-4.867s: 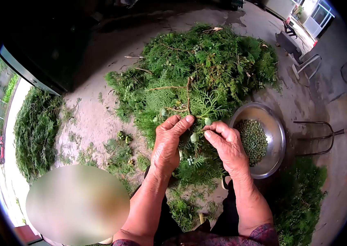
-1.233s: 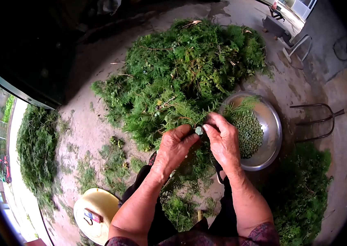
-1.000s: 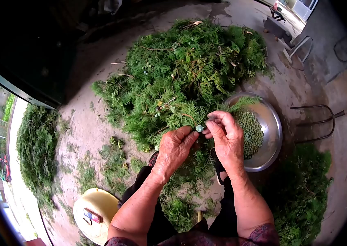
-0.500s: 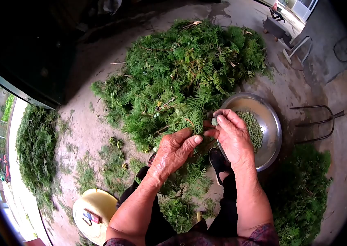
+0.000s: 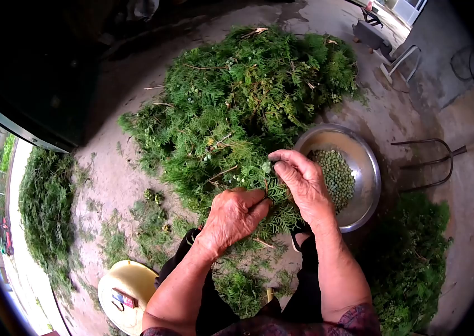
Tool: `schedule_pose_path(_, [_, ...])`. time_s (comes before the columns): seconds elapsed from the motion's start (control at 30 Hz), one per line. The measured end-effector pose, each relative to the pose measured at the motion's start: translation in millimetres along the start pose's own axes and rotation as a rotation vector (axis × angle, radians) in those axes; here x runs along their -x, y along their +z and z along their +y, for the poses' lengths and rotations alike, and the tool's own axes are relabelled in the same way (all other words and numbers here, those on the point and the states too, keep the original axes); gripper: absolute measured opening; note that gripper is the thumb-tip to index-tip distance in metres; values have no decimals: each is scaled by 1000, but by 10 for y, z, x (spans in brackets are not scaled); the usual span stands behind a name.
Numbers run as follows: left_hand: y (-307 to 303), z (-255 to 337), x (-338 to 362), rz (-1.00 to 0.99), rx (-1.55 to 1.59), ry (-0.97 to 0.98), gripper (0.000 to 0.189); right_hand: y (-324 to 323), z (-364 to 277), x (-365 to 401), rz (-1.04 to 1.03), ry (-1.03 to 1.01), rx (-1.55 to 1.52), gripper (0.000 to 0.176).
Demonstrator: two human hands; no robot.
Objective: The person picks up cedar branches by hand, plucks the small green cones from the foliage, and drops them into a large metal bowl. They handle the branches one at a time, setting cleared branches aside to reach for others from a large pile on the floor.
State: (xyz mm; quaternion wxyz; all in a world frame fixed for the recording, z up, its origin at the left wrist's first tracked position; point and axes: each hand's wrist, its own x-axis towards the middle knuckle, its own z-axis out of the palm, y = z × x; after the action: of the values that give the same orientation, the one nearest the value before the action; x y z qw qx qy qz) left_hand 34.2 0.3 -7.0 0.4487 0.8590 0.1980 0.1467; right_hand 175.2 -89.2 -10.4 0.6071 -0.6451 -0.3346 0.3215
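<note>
My left hand (image 5: 234, 217) is closed around the stem of a green conifer sprig (image 5: 283, 217), whose flat, scaly leaves fan out between my hands. My right hand (image 5: 308, 187) pinches with thumb and forefinger at a small pale-green cone (image 5: 266, 166) by the top of the sprig. Just right of that hand sits a wide metal bowl (image 5: 364, 204), partly filled with many similar green cones (image 5: 335, 182). A large heap of cut conifer branches (image 5: 248, 106) lies on the ground right beyond both hands.
Another branch pile (image 5: 47, 204) lies at left, and more greenery (image 5: 410, 263) at lower right. A yellowish round stool or lid (image 5: 142, 277) with a small packet on it stands lower left. A pitchfork (image 5: 449, 159) lies right of the bowl. Loose sprigs litter the floor.
My right hand has moved left, away from over the bowl, to a cone at the sprig. The sprig in my left hand now spreads toward the lower right.
</note>
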Motion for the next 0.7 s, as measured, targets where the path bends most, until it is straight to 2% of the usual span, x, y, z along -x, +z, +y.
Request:
schedule_pose_path(0.03, [5, 1, 0, -14, -21, 26, 15, 27, 11, -4, -14, -35, 48, 34])
schedule_pose_path(0.13, [5, 2, 7, -53, -82, 103, 13, 57, -31, 16, -69, -48, 171, 25])
schedule_pose_path(0.27, [-17, -13, 10, 1, -14, 55, 11, 116, 34, 73, 130, 77, -227, 21])
schedule_pose_path(0.37, [-34, 34, 0, -11, 76, 14, 10, 130, 84, 84, 177, 145, -472, 24])
schedule_pose_path(0.5, [-76, 42, 16, -45, 135, -10, 11, 134, 133, 52, 302, 340, -710, 23])
schedule_pose_path(0.53, [-97, 44, 39, -28, 173, 14, 12, -33, 162, 33, 236, 374, -741, 24])
schedule_pose_path(0.57, [-111, 35, 38, -10, 190, -5, 12, -63, 112, 3, 220, 324, -793, 20])
schedule_pose_path(0.63, [-133, 6, 52, 33, 222, -47, 13, -2, -11, 58, 121, 396, -680, 12])
schedule_pose_path(0.67, [-136, 18, 48, 63, 294, -63, 16, 77, 45, 69, 110, 398, -739, 11])
schedule_pose_path(0.7, [-161, 32, 48, 55, 329, -72, 17, 83, 48, 93, 1, 452, -795, 13])
